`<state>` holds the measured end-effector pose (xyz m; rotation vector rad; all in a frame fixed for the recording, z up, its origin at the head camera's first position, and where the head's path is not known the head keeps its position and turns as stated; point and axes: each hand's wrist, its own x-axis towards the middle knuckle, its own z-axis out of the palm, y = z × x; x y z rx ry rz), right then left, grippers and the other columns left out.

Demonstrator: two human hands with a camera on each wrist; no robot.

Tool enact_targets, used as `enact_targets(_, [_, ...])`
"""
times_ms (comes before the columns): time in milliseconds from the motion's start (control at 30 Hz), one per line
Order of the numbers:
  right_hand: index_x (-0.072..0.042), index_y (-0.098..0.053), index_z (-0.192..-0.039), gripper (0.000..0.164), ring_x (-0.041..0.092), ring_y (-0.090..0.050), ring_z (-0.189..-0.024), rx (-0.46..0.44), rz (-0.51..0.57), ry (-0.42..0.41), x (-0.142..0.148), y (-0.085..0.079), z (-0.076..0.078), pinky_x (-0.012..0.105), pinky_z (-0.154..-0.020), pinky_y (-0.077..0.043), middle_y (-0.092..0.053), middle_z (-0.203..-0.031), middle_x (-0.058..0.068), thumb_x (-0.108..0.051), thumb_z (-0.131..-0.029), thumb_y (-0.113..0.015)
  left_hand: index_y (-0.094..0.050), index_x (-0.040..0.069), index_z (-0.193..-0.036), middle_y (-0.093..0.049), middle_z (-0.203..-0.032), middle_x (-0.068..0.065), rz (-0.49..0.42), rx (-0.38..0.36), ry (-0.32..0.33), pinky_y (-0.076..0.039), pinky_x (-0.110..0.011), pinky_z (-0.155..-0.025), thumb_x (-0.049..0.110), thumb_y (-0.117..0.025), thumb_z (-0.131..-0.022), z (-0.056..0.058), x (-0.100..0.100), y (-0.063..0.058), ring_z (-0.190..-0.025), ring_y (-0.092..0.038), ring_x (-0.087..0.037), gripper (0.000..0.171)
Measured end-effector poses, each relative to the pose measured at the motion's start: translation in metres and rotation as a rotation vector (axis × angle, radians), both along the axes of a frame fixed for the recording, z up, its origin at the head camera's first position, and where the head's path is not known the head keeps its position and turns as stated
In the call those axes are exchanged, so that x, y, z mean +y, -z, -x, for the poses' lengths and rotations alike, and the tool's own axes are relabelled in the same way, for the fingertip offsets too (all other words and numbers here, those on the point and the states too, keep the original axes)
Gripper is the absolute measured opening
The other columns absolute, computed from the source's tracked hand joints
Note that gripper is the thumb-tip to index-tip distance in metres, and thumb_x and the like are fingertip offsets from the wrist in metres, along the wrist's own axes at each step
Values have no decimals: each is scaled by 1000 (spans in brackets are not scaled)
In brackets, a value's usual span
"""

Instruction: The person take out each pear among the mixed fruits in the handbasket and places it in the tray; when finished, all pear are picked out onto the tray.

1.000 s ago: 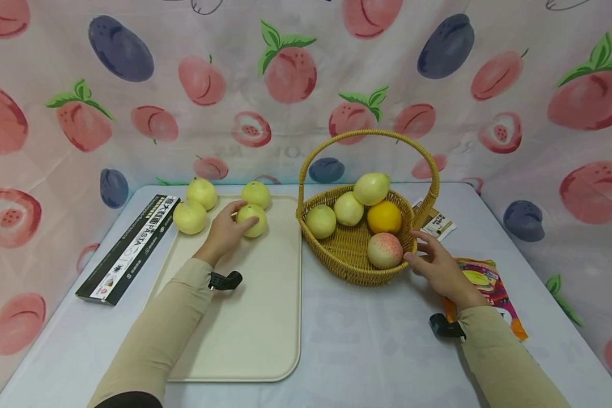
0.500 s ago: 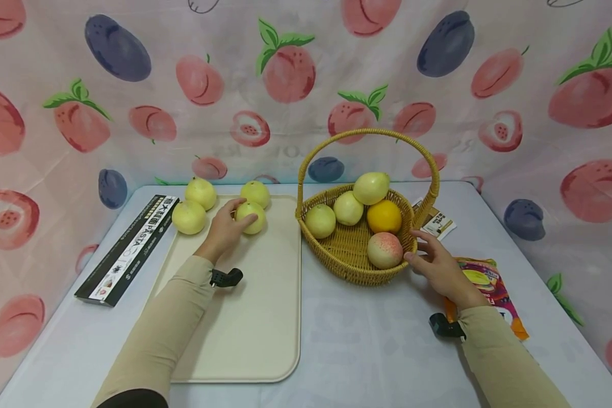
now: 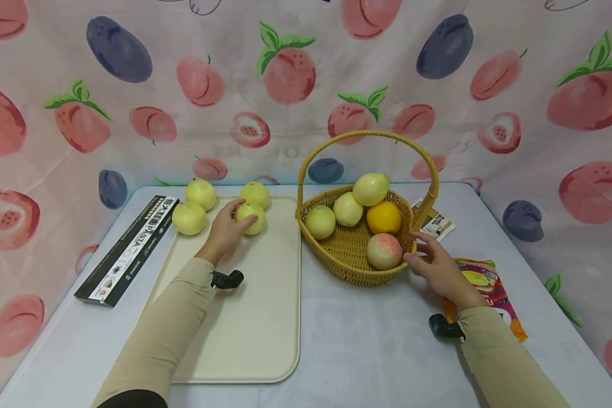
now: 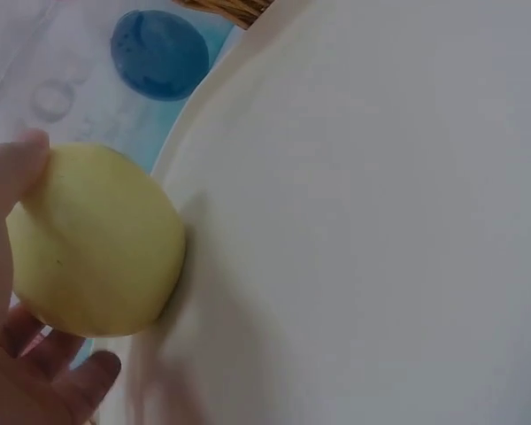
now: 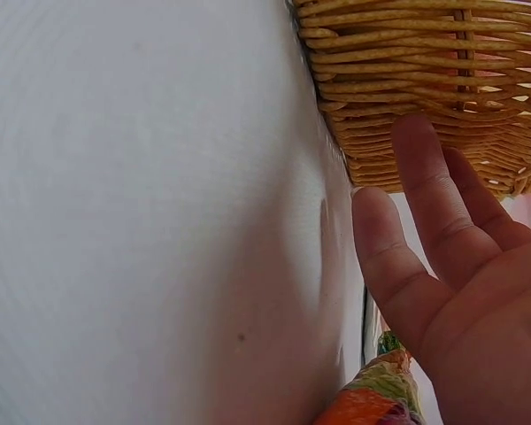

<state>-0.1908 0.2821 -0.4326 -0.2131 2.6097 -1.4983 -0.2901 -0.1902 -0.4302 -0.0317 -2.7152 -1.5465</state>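
My left hand (image 3: 225, 231) holds a round yellow-green pear (image 3: 250, 219) at the tray's far right corner. In the left wrist view the thumb lies on one side of that pear (image 4: 97, 239) and the fingers curl by the other. Right behind it sits another pear (image 3: 255, 194). Two more pears stand at the far left corner, one (image 3: 189, 217) in front of the other (image 3: 201, 194). My right hand (image 3: 441, 269) grips the right rim of a wicker basket (image 3: 354, 275), thumb at the rim and several fingers along the outer wall (image 5: 407, 80).
The basket carries several pears, an orange (image 3: 384, 217) and a peach (image 3: 385, 251) under a tall arched handle (image 3: 369, 133). A beige tray (image 3: 245, 328) spans the left. Beside it lies a black pasta box (image 3: 127, 249). A colourful snack packet (image 3: 489, 289) lies under the right wrist.
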Motion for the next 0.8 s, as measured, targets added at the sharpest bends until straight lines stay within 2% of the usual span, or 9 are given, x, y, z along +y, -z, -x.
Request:
enact_targets(167, [-11, -22, -159, 67, 51, -50, -122, 4, -1, -8, 0, -1, 1, 55, -93, -50, -31, -150, 35, -33, -104, -56, -38, 4, -152, -37, -153, -23, 41, 35, -4, -30, -51, -113, 38, -69, -95, -3, 0, -6, -141, -33, -37, 74])
enact_targets(333, [-10, -23, -158, 66, 50, -51, -120, 5, -13, 1, 1, -2, 0, 49, -92, -51, -33, -149, 35, -33, -104, -55, -40, 2, -150, -38, -152, -21, 58, 131, 12, -31, -53, -112, 35, -71, -94, -13, 6, -25, -141, -33, -38, 72])
enact_targets(433, [-10, -23, -158, 66, 50, -52, -120, 4, -17, 5, 1, -1, 0, 50, -91, -51, -33, -149, 35, -32, -105, -55, -43, 1, -149, -40, -151, -20, 51, 169, 53, -33, -53, -110, 31, -72, -93, -25, 15, -38, -139, -35, -39, 69])
enact_targets(600, [-11, -22, -159, 66, 51, -51, -121, 7, -10, -3, 1, 0, 1, 55, -92, -51, -32, -150, 35, -32, -105, -55, -44, 4, -148, -40, -150, -18, 19, 179, 136, -37, -51, -109, 26, -75, -92, -46, 33, -54, -138, -37, -34, 68])
enact_targets(800, [-11, -22, -159, 68, 51, -50, -122, 10, -8, -6, 1, 0, 1, 57, -93, -50, -31, -151, 35, -34, -104, -56, -47, 4, -146, -46, -147, -13, -2, 236, 246, -42, -46, -106, 21, -78, -90, -63, 53, -64, -136, -42, -31, 66])
